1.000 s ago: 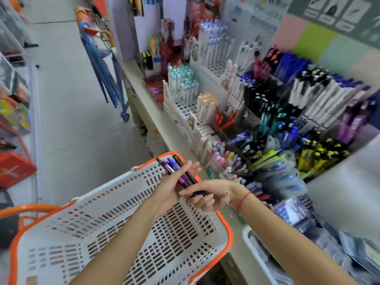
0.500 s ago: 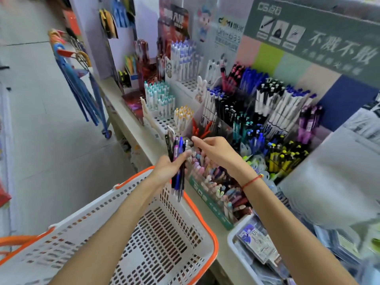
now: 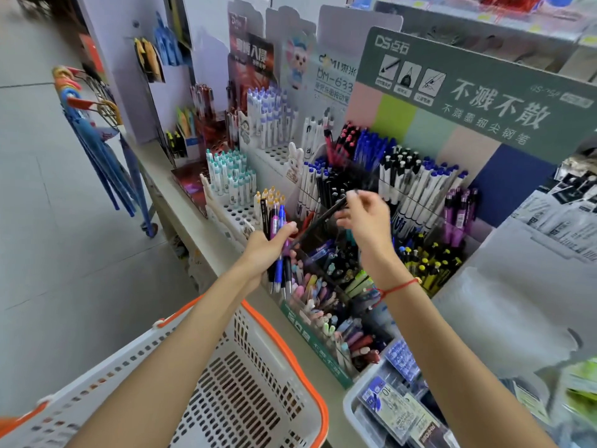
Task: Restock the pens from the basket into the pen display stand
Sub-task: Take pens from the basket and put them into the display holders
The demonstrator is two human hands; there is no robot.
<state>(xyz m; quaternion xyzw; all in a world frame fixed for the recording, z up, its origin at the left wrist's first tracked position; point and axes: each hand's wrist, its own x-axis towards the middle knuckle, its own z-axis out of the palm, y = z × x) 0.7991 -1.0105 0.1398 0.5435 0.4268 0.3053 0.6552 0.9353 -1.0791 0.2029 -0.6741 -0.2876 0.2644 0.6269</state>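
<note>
- The pens are split between the two hands: the left hand (image 3: 263, 250) grips a small bundle of pens (image 3: 277, 250), black, purple and blue, held roughly upright with their tips pointing down, above the front edge of the tabletop (image 3: 181, 202).
- The right hand (image 3: 365, 218) pinches a single black pen (image 3: 318, 221) near its upper end between thumb and fingertips; the pen slants down to the left, its lower end just beside the left hand's thumb.
- Both hands hover in front of the pen display stand (image 3: 416, 189), a tiered clear rack with a green header card; the black pen sits over the stand's left-hand compartments, near the row of black pens already there. Whether it touches the stand I cannot tell.
- The stand's compartments hold white-bodied pens with blue caps, purple pens, yellow-and-black ones and pastel pens lying in the lower front tray.
- The basket (image 3: 265, 376), white with an orange rim, sits below the forearms against the tabletop's front edge; the part of its floor in view shows only bare perforated plastic.
- A red string bracelet (image 3: 395, 287) circles the right wrist.
- Left of the stand along the tabletop stand white perforated racks (image 3: 239, 189) with teal-capped and blue-capped pens.
- A clear bin of packaged refills (image 3: 397, 405) sits at the near right end of the tabletop.
- Blue umbrellas (image 3: 106, 150) hang from a rack on the aisle floor to the left.
</note>
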